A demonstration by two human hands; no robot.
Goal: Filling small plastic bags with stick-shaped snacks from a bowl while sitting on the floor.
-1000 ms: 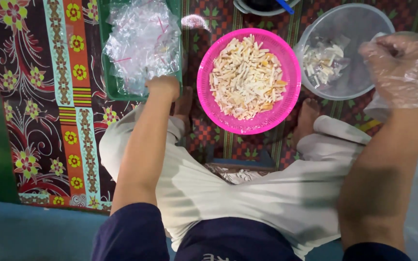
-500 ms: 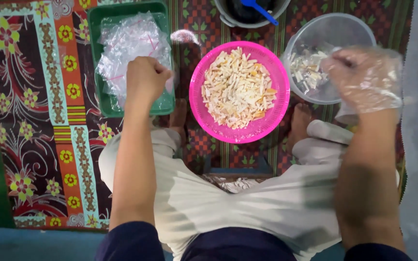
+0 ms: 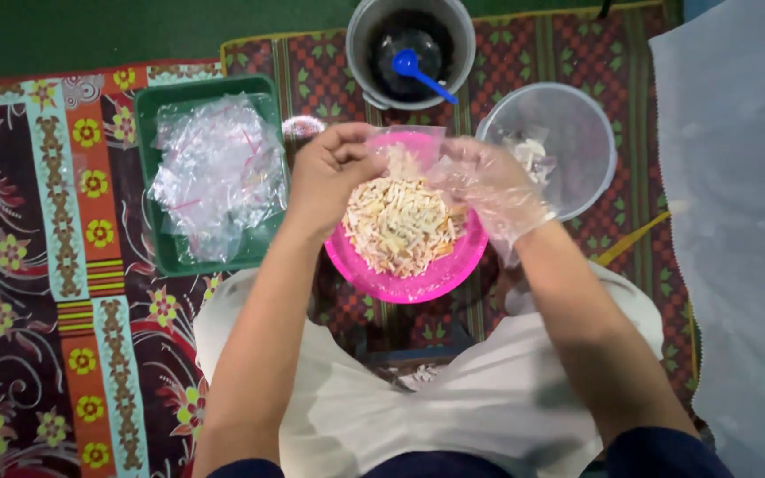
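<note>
Now brought together over pink bowl [image 3: 405,283]: left hand [image 3: 334,173] and gloved right hand [image 3: 489,190], both pinching small bag [image 3: 405,150] open. Could spill strips [image 3: 400,226] onto mat [image 3: 73,265] if grip slackens.

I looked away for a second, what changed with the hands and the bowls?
The left hand left the green tray holding a small clear bag; the gloved right hand left the clear bowl. Both now meet over the pink bowl. Containers stayed put.

Clear plastic bags [image 3: 214,177] in green tray [image 3: 159,257]
</note>
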